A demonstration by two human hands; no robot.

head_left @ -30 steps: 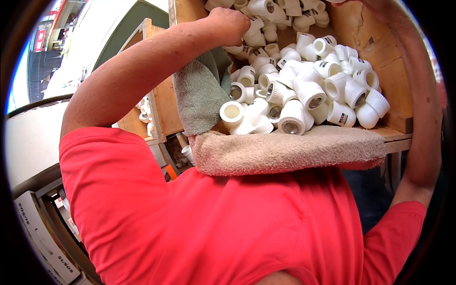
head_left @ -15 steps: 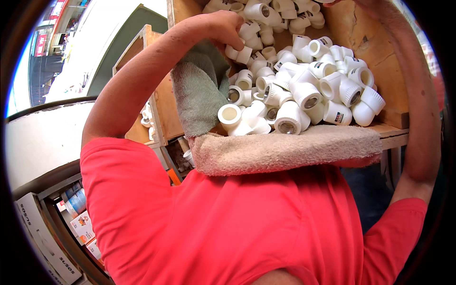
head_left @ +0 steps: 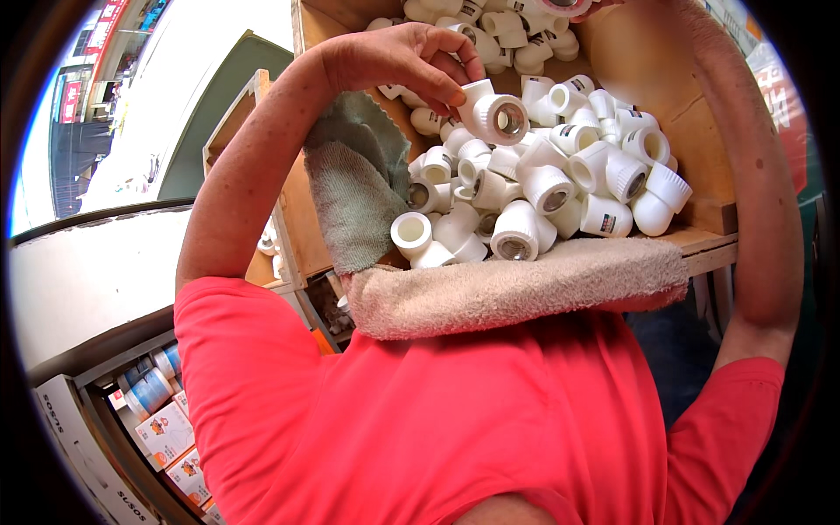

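My left hand (head_left: 418, 63) pinches a white plastic elbow pipe fitting (head_left: 492, 114) by its plain end. The fitting's ribbed collar and metal-lined opening face toward me, above the heap. At the top edge my right hand (head_left: 605, 7) is mostly cut off by the frame. Its fingers are closed at another white pipe fitting (head_left: 560, 7), which shows a reddish ring and is also only partly in view. Below both hands, many loose white elbow fittings (head_left: 547, 188) lie piled in a wooden bin (head_left: 704, 166), some with metal inserts.
A beige towel (head_left: 516, 284) covers the bin's front edge, and a grey-green cloth (head_left: 346, 201) drapes over its left side. Another wooden bin (head_left: 302, 227) stands to the left. Boxes (head_left: 166, 433) and blue-and-white rolls (head_left: 149, 389) sit on a shelf at lower left.
My left hand has lifted an elbow fitting from the heap and moved slightly right, turning its metal-lined opening toward me. My right hand and its fitting have shifted left along the top edge.
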